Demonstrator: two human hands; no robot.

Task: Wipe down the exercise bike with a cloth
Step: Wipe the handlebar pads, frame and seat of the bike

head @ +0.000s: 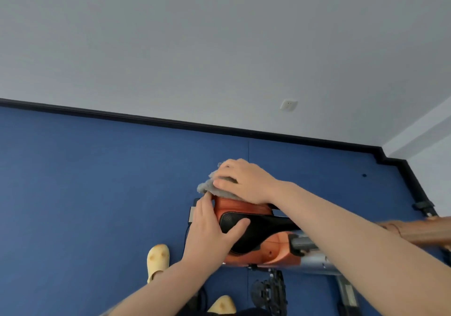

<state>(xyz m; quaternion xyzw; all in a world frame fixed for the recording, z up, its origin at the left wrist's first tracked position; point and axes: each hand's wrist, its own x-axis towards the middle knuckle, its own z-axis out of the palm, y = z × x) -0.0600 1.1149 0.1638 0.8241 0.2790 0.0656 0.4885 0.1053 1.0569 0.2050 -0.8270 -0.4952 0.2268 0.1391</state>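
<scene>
The exercise bike's saddle (253, 227), black on top with orange sides, sits low in the middle of the view. My left hand (212, 232) grips its left end, thumb across the black top. My right hand (241, 181) lies over a grey fluffy cloth (207, 186) and presses it onto the far orange end of the saddle. Below the saddle I see the silver frame (314, 262) and a black pedal (268, 289).
Blue floor (97, 181) spreads all around, meeting a grey wall at a black skirting (170, 122). My feet in yellow shoes (158, 259) stand left of the bike. A wall socket (288, 105) is on the wall. A brown handle (419, 230) reaches in from the right.
</scene>
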